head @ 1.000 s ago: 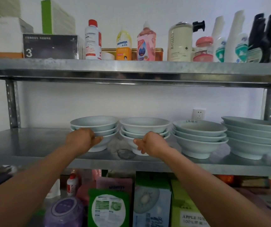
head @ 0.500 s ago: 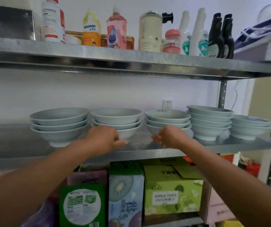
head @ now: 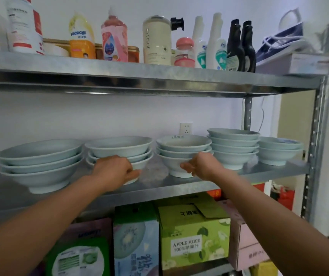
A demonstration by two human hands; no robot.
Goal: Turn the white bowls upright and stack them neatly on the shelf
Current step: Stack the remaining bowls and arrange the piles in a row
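Note:
Five stacks of upright white bowls stand in a row on the middle metal shelf (head: 159,186). My left hand (head: 115,171) is curled around the foot of the bottom bowl of the second stack (head: 119,149). My right hand (head: 203,166) holds the lower side of the bottom bowl of the third stack (head: 183,146), thumb pointing left. The far-left stack (head: 40,162), the taller fourth stack (head: 233,145) and the short fifth stack (head: 280,150) stand untouched. A gap of bare shelf lies between the two held stacks.
The upper shelf (head: 139,80) carries bottles, a box and an iron, close above the bowls. Cartons, one an apple juice box (head: 193,238), fill the space below. A steel post (head: 316,148) bounds the right end. A wall socket (head: 185,128) sits behind the third stack.
My hands have shifted right along the shelf, from the first and second stacks to the second and third. My view has swung right, bringing the fifth stack and the right post into sight.

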